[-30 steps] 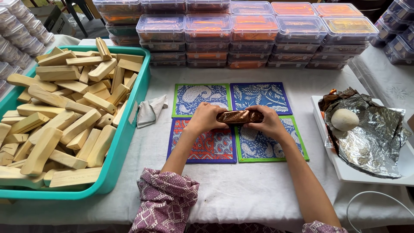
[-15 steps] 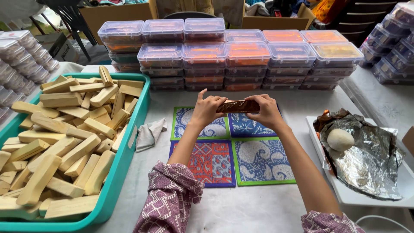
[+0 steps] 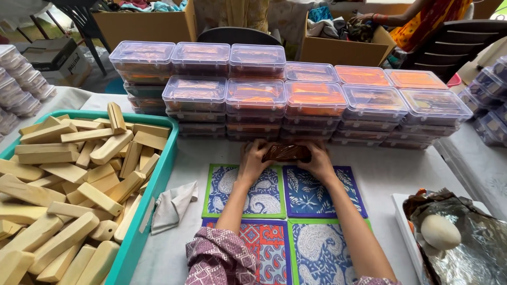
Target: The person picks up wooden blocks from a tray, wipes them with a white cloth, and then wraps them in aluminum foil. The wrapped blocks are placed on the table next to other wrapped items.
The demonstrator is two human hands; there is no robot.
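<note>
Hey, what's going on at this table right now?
A person holds a small brown wrapped bar between the left hand and right hand, above four patterned mats and just in front of stacked clear lidded boxes. To their left, a teal tray is heaped with pale wooden blocks. A white egg-shaped lump lies on foil to the right.

Across the upper middle of the frame a wall of stacked clear lidded boxes (image 3: 296,97) blocks the way just beyond both hands. A teal tray (image 3: 153,206) of wooden blocks (image 3: 63,174) closes the left. Bare tablecloth (image 3: 401,171) at centre right lies open, up to the foil-lined white tray (image 3: 409,237) at lower right.
</note>
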